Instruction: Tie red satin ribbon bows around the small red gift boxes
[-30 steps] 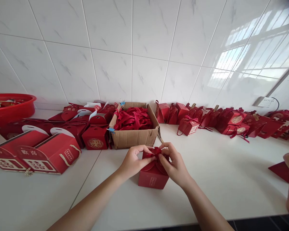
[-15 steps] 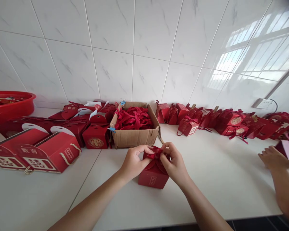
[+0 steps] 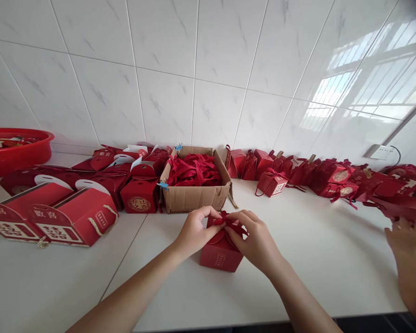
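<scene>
A small red gift box (image 3: pixel 221 257) stands upright on the white table in front of me. Red ribbon (image 3: pixel 225 221) is gathered at the top of its folded flaps. My left hand (image 3: pixel 198 231) pinches the ribbon from the left between thumb and fingers. From the right, my right hand (image 3: pixel 254 237) closes on the same ribbon, its fingertips almost meeting the left ones. The exact shape of the knot is partly hidden by my fingers.
Behind the box stands a cardboard carton (image 3: pixel 196 199) of red ribbons. Red boxes with rope handles (image 3: pixel 74 217) and a red basin (image 3: pixel 17 152) are at left. More red boxes (image 3: pixel 336 178) line the wall at right. A co-worker's hand (image 3: pixel 407 238) touches red card at far right.
My right hand's fingers have shifted left along the ribbon, closer to my left hand. The gift box stays in place. At right, the co-worker's hand has gone from a pinkish item to red card.
</scene>
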Available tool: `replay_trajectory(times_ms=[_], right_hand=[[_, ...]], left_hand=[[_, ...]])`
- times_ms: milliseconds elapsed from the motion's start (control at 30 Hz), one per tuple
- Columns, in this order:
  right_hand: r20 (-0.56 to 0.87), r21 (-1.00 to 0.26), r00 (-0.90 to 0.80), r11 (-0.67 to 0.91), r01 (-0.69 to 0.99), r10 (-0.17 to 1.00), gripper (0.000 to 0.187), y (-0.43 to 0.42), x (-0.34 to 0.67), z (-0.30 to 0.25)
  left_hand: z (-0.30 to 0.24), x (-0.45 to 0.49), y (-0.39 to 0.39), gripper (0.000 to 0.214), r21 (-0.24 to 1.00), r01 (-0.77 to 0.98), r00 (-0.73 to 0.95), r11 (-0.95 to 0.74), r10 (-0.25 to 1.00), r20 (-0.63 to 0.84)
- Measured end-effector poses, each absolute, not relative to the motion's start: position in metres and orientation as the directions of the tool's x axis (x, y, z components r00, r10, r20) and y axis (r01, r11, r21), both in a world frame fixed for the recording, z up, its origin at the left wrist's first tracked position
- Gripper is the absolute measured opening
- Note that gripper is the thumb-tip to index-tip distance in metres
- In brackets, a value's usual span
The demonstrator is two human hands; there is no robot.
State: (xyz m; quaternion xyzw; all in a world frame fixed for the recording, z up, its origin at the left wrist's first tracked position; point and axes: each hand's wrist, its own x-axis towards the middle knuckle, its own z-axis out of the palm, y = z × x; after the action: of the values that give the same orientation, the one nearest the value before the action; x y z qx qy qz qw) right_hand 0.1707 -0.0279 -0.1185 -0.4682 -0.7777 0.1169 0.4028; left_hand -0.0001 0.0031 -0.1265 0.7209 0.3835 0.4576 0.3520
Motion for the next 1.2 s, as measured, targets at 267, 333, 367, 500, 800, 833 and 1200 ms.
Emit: replay_trajectory(times_ms=[267,333,367,500,800,833,1200], right_hand=[[0.59,-0.402,-0.212,0.511,0.76,0.779,0.02,-0.026,0.169,-0.119],[0.585,-0.445,-0.192,0.51,0.736,0.788,0.021,-0.026,0.169,-0.122],[0.577,-0.478,-0.174,0.503,0.72,0.798,0.021,-0.026,0.169,-0.123],[0.471,-0.644,-0.091,0.412,0.645,0.878,0.015,-0.023,0.168,-0.126],[0.138,-0.951,-0.263,0.202,0.233,0.955,0.031,-0.02,0.171,-0.117],[0.146,-0.957,-0.288,0.209,0.202,0.946,0.032,-0.02,0.171,-0.119],[0.179,-0.98,-0.155,0.19,0.06,0.972,0.025,-0.024,0.163,-0.136]], left_hand=[[-0.126,-0.007,0.01,0.008,0.758,0.328,0.365,-0.564,0.816,0.449],[-0.124,-0.008,0.01,0.008,0.746,0.334,0.38,-0.576,0.807,0.452],[-0.123,-0.008,0.01,0.009,0.738,0.34,0.384,-0.583,0.803,0.457],[-0.122,-0.007,0.008,0.007,0.705,0.385,0.347,-0.595,0.801,0.487],[-0.123,-0.003,0.008,0.014,0.759,0.285,0.358,-0.585,0.8,0.482],[-0.123,-0.003,0.008,0.016,0.762,0.278,0.365,-0.585,0.798,0.479],[-0.116,-0.015,0.001,0.005,0.636,0.396,0.42,-0.663,0.746,0.517]])
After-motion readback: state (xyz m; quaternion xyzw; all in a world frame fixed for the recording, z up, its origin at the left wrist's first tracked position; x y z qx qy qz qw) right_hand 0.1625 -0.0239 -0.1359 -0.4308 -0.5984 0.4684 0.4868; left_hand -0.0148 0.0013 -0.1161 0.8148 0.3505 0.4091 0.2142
